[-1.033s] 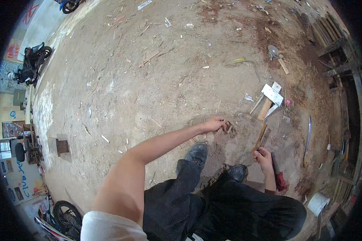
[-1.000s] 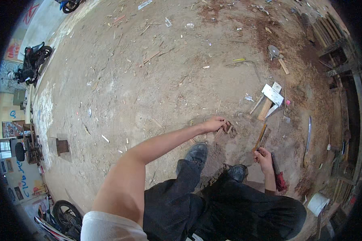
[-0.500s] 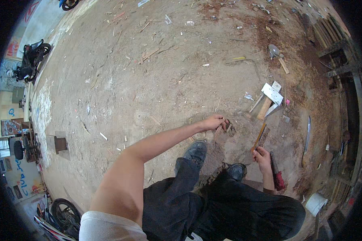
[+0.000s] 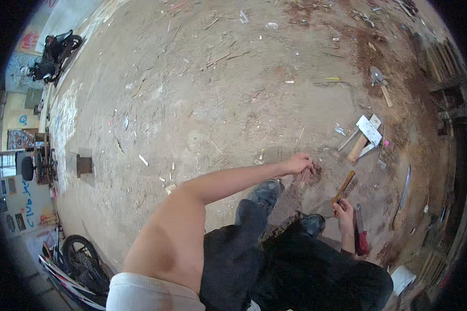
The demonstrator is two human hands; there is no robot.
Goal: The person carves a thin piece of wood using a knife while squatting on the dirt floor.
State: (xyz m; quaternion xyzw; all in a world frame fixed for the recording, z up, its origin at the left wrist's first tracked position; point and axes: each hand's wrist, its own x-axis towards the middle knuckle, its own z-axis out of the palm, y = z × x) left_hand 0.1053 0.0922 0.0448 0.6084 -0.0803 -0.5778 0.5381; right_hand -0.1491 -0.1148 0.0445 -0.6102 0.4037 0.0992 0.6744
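Observation:
My left hand (image 4: 299, 164) reaches low over the dirt in front of my shoes, fingers curled together beside a small brownish heap (image 4: 310, 175). What those fingers hold, if anything, I cannot make out. In my right hand (image 4: 343, 215) a narrow yellow-brown wooden stick (image 4: 346, 185) is pinched near its lower end and points up and away. Just right of that hand lies a tool with a red handle (image 4: 362, 242) and a dark grey blade. Farther off sits a white plate-like piece (image 4: 369, 129) over a wooden block (image 4: 356, 149).
A long curved blade-like strip (image 4: 402, 197) lies at the right, near stacked wooden slats (image 4: 443, 62). A grey disc (image 4: 377, 75) rests farther ahead. Wood scraps litter the dirt floor (image 4: 192, 119). Motorcycles (image 4: 54, 56) and a small brown box (image 4: 84, 165) stand at the left.
The view has shifted, so the scene sits farther right. The stick in my right hand has turned and shows a broader side. My left hand stays low by the heap.

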